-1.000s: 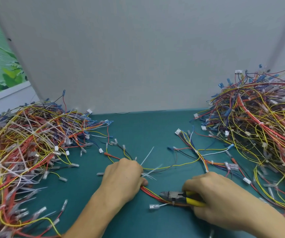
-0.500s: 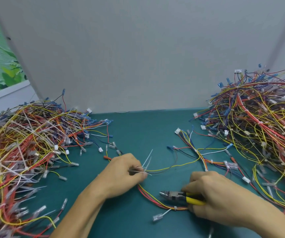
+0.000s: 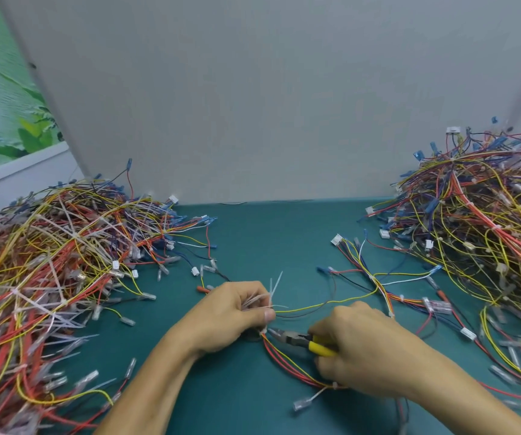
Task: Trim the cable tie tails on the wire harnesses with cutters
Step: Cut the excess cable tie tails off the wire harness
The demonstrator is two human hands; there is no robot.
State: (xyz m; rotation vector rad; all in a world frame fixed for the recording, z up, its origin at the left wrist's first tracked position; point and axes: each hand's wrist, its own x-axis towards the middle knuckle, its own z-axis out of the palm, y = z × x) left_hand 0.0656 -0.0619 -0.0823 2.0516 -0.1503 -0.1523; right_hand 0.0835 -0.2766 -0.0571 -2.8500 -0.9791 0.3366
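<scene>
A person's left hand [image 3: 231,315], at six o'clock on a green bench mat [image 3: 253,240], is curled around one wire harness [image 3: 284,362], thumb pressed across it, with a spray of white cable tie tails [image 3: 273,287] standing up from the fist toward twelve o'clock. The right hand [image 3: 363,343], just beside it at four o'clock, is clenched around the yellow handles of a pair of cutters [image 3: 297,337]. The steel nose points toward ten o'clock and ends just beside the left thumb, where the red and yellow wires leave the fist; whether the blades touch a tie cannot be told. The held harness trails from the left hand toward five o'clock, passing under the right hand, while a yellow strand of it runs off toward two o'clock. A large tangled pile of harnesses [image 3: 49,262] with long uncut white ties fills the mat at nine o'clock, and a second pile [image 3: 488,246] rises at three o'clock. A grey board [image 3: 253,105] stands behind the mat at twelve o'clock
</scene>
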